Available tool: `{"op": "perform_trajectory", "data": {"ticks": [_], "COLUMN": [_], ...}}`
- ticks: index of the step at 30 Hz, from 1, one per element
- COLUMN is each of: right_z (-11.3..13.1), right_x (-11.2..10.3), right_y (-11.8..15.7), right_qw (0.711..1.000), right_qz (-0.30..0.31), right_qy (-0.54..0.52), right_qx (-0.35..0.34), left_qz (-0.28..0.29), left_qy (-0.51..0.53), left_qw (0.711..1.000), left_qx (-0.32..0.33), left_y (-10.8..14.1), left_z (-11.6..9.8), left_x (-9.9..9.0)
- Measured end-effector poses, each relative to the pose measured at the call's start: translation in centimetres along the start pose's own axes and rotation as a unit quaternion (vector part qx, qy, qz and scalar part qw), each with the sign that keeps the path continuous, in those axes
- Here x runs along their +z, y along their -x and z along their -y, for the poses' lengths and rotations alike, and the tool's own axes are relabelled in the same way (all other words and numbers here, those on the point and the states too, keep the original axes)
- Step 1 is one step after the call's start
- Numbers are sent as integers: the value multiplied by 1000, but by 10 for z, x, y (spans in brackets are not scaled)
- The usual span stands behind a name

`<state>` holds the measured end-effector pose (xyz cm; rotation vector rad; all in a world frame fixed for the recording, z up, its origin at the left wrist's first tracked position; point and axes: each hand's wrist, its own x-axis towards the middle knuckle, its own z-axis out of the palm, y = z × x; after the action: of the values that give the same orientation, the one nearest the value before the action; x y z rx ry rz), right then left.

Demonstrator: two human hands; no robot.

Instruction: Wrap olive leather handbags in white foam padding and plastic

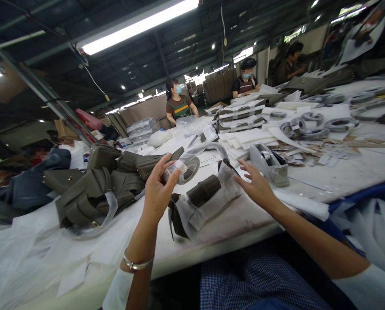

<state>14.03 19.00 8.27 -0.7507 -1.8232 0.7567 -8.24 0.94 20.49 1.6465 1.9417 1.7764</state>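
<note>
My left hand [158, 187] is closed around a coiled strap [190, 171] wrapped in clear plastic, with a small white piece on the coil. Its loose end arches to the right. Just below lies a dark olive handbag [203, 191] at the table's front, partly covered in white wrapping sheet [211, 213]. Beside the bag's right end, my right hand [255, 185] has its fingers spread and holds nothing I can see. Its fingertips are close to the wrapping; whether they touch it I cannot tell. A grey tape dispenser [269, 165] stands just beyond that hand.
Several olive bags [98, 193] are heaped on the left. White sheets [34, 254] spread over the front left. Wrapped strap coils [298, 127], paper slips [328, 153] and stacked wrapped bags [240, 118] cover the right and back. Co-workers, including one person [181, 105], are across the table.
</note>
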Motion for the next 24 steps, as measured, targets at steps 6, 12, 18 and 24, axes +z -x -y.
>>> {"op": "perform_trajectory", "data": {"ticks": [6,12,18,24], "right_z": [-37,-56,-49,-56], "right_x": [21,33,28,-53], "right_y": [1,-14,-18,-24], "right_qw": [995,994,992,987], "right_qz": [96,107,103,24], "right_qy": [2,14,51,159], "right_qx": [27,-8,-47,-23], "left_qz": [8,-31,-65,-104], "left_qy": [62,11,-34,-50], "left_qw": [996,989,985,979], "left_qx": [-66,-141,-157,-165], "left_y": [43,94,100,108], "left_z": [52,77,65,62], "left_x": [-6,13,26,16]}}
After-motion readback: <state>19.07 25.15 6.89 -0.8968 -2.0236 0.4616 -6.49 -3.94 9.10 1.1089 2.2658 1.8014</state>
